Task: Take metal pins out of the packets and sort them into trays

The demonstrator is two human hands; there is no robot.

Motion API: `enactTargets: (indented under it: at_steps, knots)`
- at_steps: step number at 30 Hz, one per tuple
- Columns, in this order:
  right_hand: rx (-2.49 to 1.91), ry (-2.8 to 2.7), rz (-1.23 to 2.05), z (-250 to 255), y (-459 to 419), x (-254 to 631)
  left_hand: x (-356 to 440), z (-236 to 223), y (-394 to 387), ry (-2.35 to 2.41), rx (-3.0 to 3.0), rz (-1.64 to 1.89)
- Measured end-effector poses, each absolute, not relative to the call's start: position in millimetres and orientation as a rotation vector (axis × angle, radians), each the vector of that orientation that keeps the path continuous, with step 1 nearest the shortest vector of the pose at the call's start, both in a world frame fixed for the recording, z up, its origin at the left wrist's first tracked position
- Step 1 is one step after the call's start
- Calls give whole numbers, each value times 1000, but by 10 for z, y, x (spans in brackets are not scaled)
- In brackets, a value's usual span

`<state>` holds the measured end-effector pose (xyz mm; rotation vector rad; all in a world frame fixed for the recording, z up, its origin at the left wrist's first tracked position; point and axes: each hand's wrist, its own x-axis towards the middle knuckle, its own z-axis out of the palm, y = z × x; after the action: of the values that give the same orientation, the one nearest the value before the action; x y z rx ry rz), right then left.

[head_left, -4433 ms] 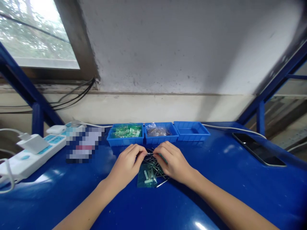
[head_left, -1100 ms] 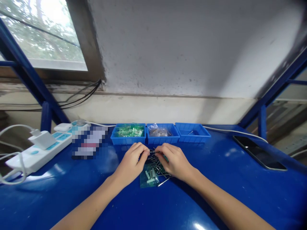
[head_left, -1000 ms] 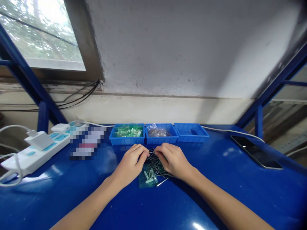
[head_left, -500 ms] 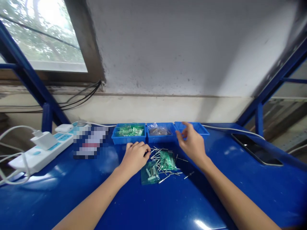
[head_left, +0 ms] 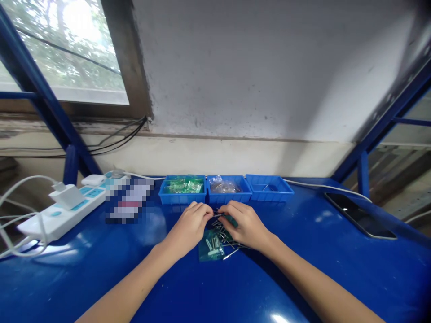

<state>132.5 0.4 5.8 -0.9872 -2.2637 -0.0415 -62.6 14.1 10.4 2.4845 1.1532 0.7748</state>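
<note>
My left hand [head_left: 190,226] is closed in a pinch on a thin metal piece that looks like a blind rivet [head_left: 216,216], just above the pile. Facing it, my right hand [head_left: 249,226] hovers over the pile with bent fingers. A gap shows between its thumb and forefinger, and its fingertips are close to that rivet. Several loose rivets [head_left: 230,254] lie below, partly covered by my right hand. A green clear bag with light pieces [head_left: 211,246] lies at the near left of the pile. Another green bag [head_left: 231,220] shows only between my right fingers.
Three blue trays stand in a row behind: the left tray [head_left: 183,198] holds green bags, the middle tray [head_left: 229,197] clear bags, the right tray [head_left: 272,196] a few thin pieces. A power strip [head_left: 43,226] with cables is at left, a phone [head_left: 360,215] at right.
My right hand has moved from over the right tray down and left to the pile, close to my left hand. Thin pieces now show in that tray. My left hand has barely shifted.
</note>
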Motion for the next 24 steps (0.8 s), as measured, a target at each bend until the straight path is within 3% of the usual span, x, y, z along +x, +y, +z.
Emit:
enactTargets:
  at_steps: [14,24]
  knots:
    - [-965,-2206,-81,106,-18,1334,-596,155,67,1103,2349,1005]
    - [-897,-2210,-95,106,-43,1314,-587,206,40,1049,2423,936]
